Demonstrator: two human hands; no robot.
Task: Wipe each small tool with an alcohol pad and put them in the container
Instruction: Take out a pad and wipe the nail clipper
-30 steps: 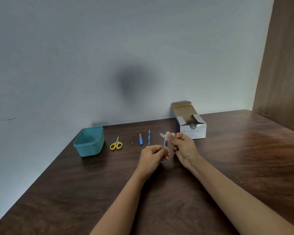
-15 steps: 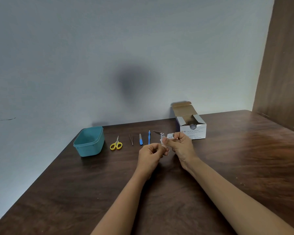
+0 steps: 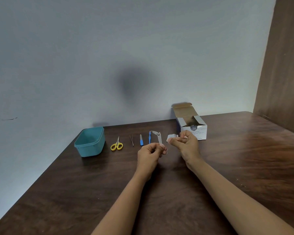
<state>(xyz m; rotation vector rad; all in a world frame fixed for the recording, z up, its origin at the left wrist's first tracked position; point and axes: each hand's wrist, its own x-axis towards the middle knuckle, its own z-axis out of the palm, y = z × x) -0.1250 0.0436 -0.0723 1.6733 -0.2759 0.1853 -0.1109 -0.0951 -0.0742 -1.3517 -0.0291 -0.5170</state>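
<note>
Hands raised over tabletop (image 3: 227,167), apart: left hand (image 3: 151,154) pinching nail clipper (image 3: 158,137) upright, right hand (image 3: 187,146) pinching alcohol pad (image 3: 171,137).

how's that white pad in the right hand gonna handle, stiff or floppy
Probably floppy: the pad looks crumpled and sticks out unsupported from the right hand, pinched at one end only. Likely very light, since a fingertip pinch carries it. It would probably fold rather than push against the nail clipper in the left hand.
</note>
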